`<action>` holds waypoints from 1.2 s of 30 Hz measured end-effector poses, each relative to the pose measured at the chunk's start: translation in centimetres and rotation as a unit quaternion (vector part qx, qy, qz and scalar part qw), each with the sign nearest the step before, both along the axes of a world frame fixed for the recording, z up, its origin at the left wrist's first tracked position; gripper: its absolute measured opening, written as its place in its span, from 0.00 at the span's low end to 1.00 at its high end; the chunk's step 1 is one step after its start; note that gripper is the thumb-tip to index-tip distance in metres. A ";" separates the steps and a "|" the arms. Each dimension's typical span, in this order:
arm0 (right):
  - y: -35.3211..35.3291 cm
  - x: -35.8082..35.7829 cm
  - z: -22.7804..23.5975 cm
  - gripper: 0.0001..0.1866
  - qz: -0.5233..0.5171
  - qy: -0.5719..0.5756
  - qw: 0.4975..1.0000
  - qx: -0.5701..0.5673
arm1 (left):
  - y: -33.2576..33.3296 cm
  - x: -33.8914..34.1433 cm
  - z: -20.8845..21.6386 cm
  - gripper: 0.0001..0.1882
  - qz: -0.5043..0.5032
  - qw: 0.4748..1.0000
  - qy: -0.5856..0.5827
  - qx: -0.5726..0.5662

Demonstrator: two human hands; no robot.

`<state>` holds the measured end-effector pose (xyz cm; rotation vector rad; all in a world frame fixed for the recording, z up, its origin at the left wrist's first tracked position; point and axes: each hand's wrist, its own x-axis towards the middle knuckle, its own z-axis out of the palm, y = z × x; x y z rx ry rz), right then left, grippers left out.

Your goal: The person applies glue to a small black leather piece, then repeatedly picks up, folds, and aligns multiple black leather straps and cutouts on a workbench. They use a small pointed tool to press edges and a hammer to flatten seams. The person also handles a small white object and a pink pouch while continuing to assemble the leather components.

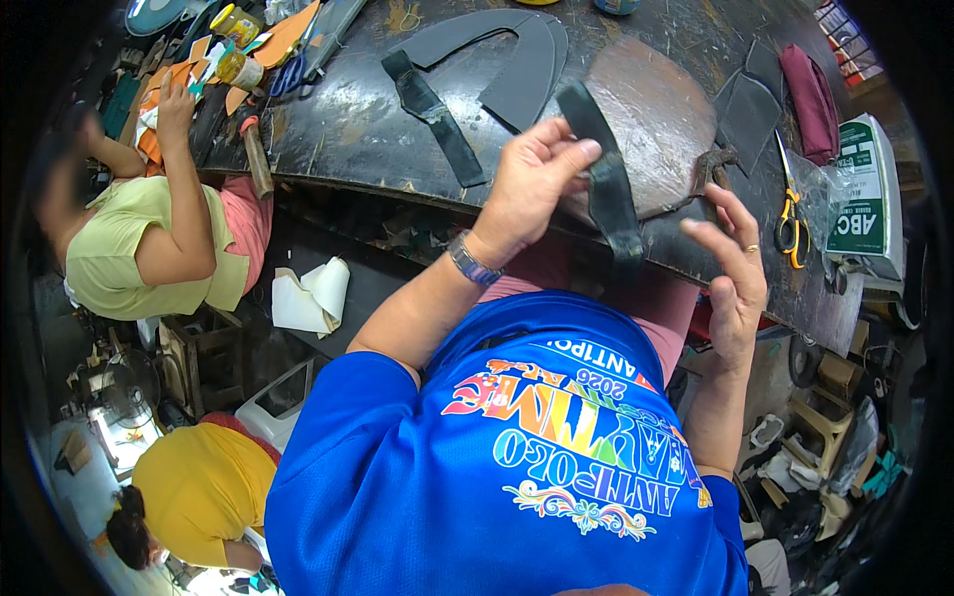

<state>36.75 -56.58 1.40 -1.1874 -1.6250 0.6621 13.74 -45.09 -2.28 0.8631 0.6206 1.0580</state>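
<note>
My left hand (527,189), with a metal watch at its wrist, pinches a black strap-like strip (610,189) between thumb and fingers. The strip hangs upright above the table's near edge, wider in its middle. My right hand (733,263), a ring on one finger, is open with its fingers apart and holds nothing. Just beyond its fingertips a hammer (717,164) rests at the edge of a brown, worn slab (656,109). Another black strip (437,119) lies left of the slab, beside curved dark grey sheet pieces (532,65).
Right of the slab lie dark cut pieces (750,104), scissors (791,221), a maroon pouch (809,104) and a green-white box (863,199). At left, a person (164,233) sits near jars (238,70), orange scraps and another hammer (256,164). A person in yellow (204,492) is behind.
</note>
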 end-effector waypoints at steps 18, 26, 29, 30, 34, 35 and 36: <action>-3.5 3.2 -3.9 0.29 -0.217 0.071 0.973 0.021 | 14.3 -10.2 3.5 0.19 0.296 0.751 0.445 0.386; -3.3 4.8 -3.9 0.28 -0.314 -0.009 0.949 0.021 | 1.4 1.5 1.8 0.10 -0.043 0.827 0.349 0.439; -3.1 6.6 -3.7 0.29 -0.356 -0.029 0.933 0.033 | -0.5 4.3 1.2 0.09 -0.095 0.835 0.308 0.445; -3.1 7.3 -3.7 0.29 -0.370 -0.035 0.928 0.031 | -0.8 4.9 1.0 0.09 -0.106 0.835 0.298 0.451; -3.3 10.1 -4.3 0.28 -0.410 -0.043 0.911 0.018 | -1.3 6.0 0.7 0.09 -0.127 0.827 0.306 0.454; -3.6 10.8 -4.5 0.28 -0.413 -0.014 0.911 -0.007 | -1.3 6.1 0.7 0.09 -0.131 0.825 0.309 0.454; -3.9 11.5 -4.7 0.28 -0.429 -0.025 0.903 0.001 | -1.4 6.3 0.7 0.09 -0.135 0.823 0.311 0.455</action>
